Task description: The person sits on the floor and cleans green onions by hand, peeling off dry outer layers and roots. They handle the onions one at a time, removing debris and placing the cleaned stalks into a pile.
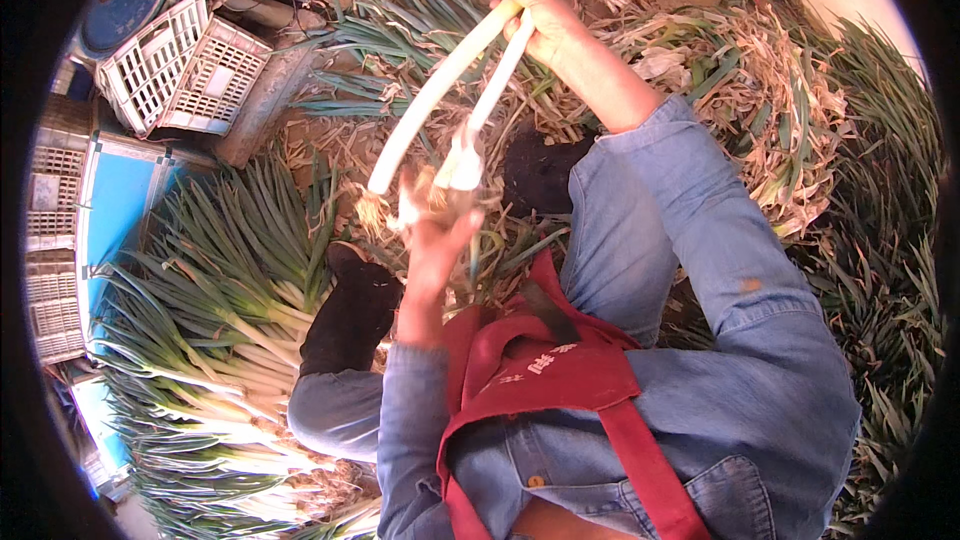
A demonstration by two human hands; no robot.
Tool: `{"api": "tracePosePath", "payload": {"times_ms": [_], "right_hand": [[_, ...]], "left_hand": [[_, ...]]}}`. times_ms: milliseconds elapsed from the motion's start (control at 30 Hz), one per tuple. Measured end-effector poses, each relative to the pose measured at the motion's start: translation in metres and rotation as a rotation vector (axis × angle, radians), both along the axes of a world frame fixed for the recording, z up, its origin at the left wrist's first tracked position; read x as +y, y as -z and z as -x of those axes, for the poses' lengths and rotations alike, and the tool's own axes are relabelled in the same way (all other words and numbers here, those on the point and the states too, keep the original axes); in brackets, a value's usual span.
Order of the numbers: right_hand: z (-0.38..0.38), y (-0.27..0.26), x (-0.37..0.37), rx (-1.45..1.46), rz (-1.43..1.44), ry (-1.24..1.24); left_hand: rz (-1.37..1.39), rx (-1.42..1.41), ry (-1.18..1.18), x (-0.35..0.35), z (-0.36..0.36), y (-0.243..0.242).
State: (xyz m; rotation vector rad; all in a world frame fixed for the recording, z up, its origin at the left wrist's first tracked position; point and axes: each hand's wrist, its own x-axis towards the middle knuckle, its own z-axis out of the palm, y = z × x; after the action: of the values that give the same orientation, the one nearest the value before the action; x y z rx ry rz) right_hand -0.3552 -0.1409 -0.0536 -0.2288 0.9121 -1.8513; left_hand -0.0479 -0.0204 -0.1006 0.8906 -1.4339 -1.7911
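Note:
My right hand [541, 26] grips two large green onions near where the white stalks turn green. One long white stalk [442, 97] slants down to a tuft of roots. Beside it, the second stalk [499, 79] has loose skin hanging round its lower end. Just below that end is my left hand [436, 247], blurred, with its thumb apart; whether its fingers grip the skin or roots cannot be made out. A pile of green onions [247, 330] lies on the left, beyond my left leg.
Dry peelings [780, 112] are heaped at the upper right, with more leafy onions [892, 292] along the right edge. White plastic crates [217, 79] and a blue round lid [126, 0] stand at the upper left. My dark shoe [544, 169] is below the held stalks.

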Motion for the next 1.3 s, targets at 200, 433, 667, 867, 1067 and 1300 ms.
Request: {"api": "tracePosePath", "payload": {"times_ms": [200, 433, 667, 867, 1067, 1300], "right_hand": [[-0.007, -0.006, -0.002, -0.041, -0.126, -0.014], [0.079, 0.022, -0.015, -0.064, -0.147, 0.107], [0.141, 0.058, -0.003, 0.074, -0.025, 0.117], [0.101, 0.077, 0.002, 0.178, -0.117, -0.279], [-0.050, 0.030, -0.008, 0.196, -0.037, -0.370], [-0.337, -0.155, 0.028, 0.471, 0.509, -0.894]], "left_hand": [[-0.686, 0.374, -0.027, -0.009, 0.046, -0.011], [-0.410, 0.048, -0.170, 0.065, -0.094, -0.031], [-0.265, -0.121, -0.134, 0.089, -0.179, -0.009], [0.469, -1.138, 0.288, 0.072, -0.098, -0.004], [0.749, -0.902, -0.338, 0.034, -0.071, -0.092], [0.483, -0.660, -0.809, 0.044, -0.158, -0.076]]}}
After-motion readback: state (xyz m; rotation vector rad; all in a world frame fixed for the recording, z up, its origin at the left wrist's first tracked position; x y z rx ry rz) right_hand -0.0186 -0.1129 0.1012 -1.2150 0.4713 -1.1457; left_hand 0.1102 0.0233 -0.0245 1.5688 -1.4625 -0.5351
